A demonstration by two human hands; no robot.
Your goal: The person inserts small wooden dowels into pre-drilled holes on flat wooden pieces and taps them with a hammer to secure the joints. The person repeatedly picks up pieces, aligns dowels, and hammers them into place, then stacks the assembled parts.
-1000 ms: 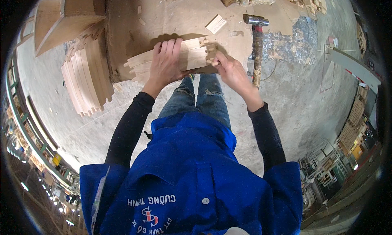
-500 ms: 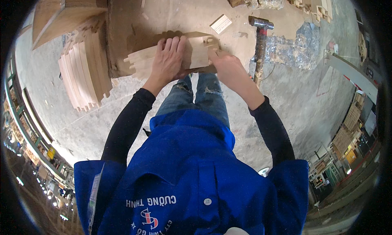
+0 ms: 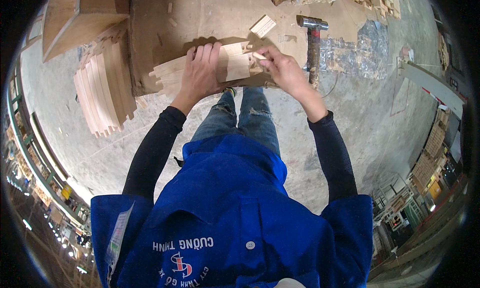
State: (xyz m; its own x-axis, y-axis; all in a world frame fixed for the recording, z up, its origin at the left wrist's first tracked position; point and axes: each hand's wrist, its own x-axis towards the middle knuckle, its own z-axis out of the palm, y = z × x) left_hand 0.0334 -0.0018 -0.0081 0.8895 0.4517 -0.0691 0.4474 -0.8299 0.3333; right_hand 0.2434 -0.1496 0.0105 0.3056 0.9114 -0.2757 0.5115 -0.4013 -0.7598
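Slats [image 3: 235,65]: pale wooden pieces bundled on the brown board [image 3: 200,18], held flat under the left hand [image 3: 202,73], palm down, fingers spread, no closed grip. Right hand [image 3: 282,68], just right of the slats, pinches a small wooden peg [image 3: 260,55] at their end. Hammer [image 3: 313,43] lies right of the slats; stacked curved slats [image 3: 102,95] lie to their left. Risk (judged): the loose bundle could slide under the flat palm, and the peg could slip from the pinch.

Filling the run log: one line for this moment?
left hand: flat on wooden slats | right hand: pinching small wood piece | hammer: on floor, untouched
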